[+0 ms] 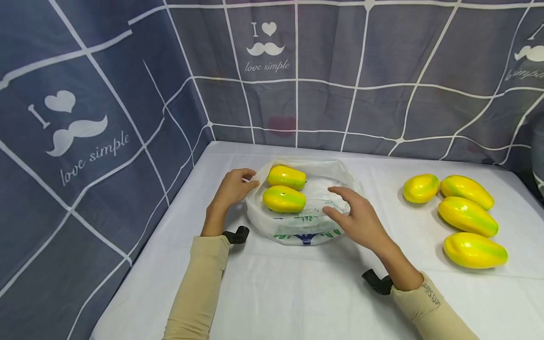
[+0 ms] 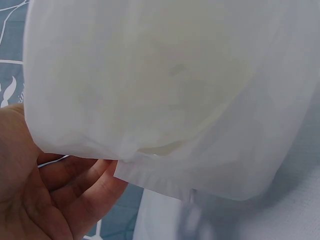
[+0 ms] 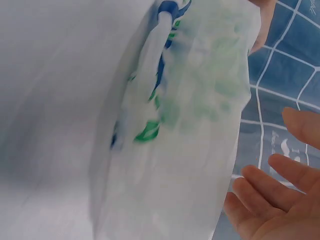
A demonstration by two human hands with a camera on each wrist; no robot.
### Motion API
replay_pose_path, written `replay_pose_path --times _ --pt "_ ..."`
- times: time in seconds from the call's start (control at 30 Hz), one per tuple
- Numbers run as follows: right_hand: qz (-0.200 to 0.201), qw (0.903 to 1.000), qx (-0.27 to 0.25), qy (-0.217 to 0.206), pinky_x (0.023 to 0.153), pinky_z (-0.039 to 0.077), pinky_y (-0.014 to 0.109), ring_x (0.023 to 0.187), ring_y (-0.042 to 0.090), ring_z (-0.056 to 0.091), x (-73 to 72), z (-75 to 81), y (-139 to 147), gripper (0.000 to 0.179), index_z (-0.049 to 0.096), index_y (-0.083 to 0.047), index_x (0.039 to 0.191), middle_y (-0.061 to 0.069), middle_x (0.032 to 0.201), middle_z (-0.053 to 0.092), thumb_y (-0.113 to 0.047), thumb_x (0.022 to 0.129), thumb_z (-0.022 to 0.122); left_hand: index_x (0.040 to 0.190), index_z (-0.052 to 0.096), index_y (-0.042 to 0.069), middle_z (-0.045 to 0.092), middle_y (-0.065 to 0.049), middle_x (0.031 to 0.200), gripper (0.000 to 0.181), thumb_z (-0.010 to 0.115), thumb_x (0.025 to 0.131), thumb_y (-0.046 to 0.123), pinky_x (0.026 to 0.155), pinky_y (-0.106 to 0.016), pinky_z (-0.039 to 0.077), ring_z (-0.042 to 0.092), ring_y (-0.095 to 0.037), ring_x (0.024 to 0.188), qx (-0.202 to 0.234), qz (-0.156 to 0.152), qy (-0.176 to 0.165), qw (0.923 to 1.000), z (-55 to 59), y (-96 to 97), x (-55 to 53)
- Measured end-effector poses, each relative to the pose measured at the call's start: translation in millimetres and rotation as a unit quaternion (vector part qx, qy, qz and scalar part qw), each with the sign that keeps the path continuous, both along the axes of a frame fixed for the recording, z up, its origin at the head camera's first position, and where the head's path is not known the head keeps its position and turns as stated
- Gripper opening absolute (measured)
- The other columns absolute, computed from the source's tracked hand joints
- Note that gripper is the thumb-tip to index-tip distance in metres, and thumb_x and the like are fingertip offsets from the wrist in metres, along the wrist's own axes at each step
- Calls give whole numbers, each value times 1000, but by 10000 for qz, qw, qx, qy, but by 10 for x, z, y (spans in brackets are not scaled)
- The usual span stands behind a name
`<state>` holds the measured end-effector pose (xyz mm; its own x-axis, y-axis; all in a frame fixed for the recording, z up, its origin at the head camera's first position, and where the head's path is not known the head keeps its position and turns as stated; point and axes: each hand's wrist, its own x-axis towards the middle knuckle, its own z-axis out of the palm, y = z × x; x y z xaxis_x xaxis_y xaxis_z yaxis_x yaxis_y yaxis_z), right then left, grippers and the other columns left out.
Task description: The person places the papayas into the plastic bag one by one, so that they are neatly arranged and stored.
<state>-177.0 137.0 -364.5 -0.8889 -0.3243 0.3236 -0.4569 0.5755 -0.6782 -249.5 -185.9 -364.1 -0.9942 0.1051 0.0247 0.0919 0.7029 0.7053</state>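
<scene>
A white plastic bag [image 1: 293, 231] with green and blue print lies with its mouth spread wide. Inside, at its left, are two yellow-green papayas [image 1: 284, 199], one behind the other. At the bag's left rim, my left hand [image 1: 231, 189] pinches the plastic between thumb and fingers; in the left wrist view the bag [image 2: 150, 90] hides the thumb, and the curled fingers [image 2: 90, 195] show at its edge. My right hand [image 1: 359, 217] hovers over the right side of the bag, thumb and fingers spread and holding nothing. The right wrist view shows its fingers [image 3: 270, 190] beside the bag's wall.
Several more papayas [image 1: 467, 223] lie grouped on the right of the white-covered table [image 1: 272, 293]. Grey checked curtains [image 1: 323, 108] rise along the back and left edges. A dark object [image 1: 537, 156] is partly visible at the far right.
</scene>
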Motion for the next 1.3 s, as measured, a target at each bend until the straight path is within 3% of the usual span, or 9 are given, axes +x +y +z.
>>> replay_pose_path --times 0.27,0.63,0.7,0.8,0.87,0.97,1.03,1.17,1.3 --pt "-314 9986 188 394 97 41 56 120 39 54 130 -69 374 47 58 0 131 18 129 60 -16 90 73 126 65 3 64 -18 121 35 65 96 21 88 -43 51 62 -33 107 17 -27 46 10000 -13 13 -8" --pt "-800 9956 296 378 88 42 58 112 46 55 323 -63 814 49 58 0 131 21 128 60 -15 88 76 128 64 3 64 -16 122 37 65 96 22 88 -42 51 62 -31 107 -32 3 39 10000 -20 1 -13" --pt "-891 9945 379 395 88 43 53 112 45 54 345 -71 881 50 58 0 131 21 128 60 -17 88 76 128 64 3 64 -16 122 37 65 96 22 88 -42 51 62 -32 106 -27 -3 48 10000 -22 -1 -12" --pt "-987 9933 412 444 90 42 31 112 44 55 375 -87 981 50 58 2 130 23 127 60 -17 87 77 128 64 2 65 -16 122 38 65 95 22 89 -43 51 63 -32 106 -20 -17 64 10000 -20 1 -11" --pt "-1057 9924 416 470 86 37 18 111 43 55 395 -95 1048 50 59 1 130 22 126 61 -16 86 78 127 64 2 65 -16 122 38 65 95 21 89 -43 51 63 -32 106 -13 -32 77 10000 -19 3 -14" --pt "-1180 9911 458 407 81 34 12 110 41 55 430 -105 1159 52 59 0 130 22 125 61 -17 86 78 127 64 2 65 -17 122 38 65 95 21 89 -43 51 63 -33 106 -24 -56 97 9999 -18 1 -18" --pt "-1291 9895 541 356 78 35 13 108 32 55 454 -124 1239 53 59 0 131 22 125 62 -18 85 79 127 64 1 65 -17 122 38 65 95 21 89 -44 51 63 -33 107 -33 -63 105 9999 -19 -5 -19" --pt "-1528 9852 754 176 78 36 15 108 31 52 503 -162 1398 55 57 0 133 25 127 60 -21 86 78 128 63 1 64 -18 122 38 65 96 21 90 -44 50 62 -34 108 -16 -54 91 9999 -26 -15 -24" --pt "-1662 9822 872 -28 95 39 41 113 46 49 562 -188 1516 56 54 1 135 31 132 53 -22 89 76 128 63 1 64 -18 121 38 65 96 22 89 -44 51 62 -34 107 -7 -63 86 9999 -31 -14 -31"
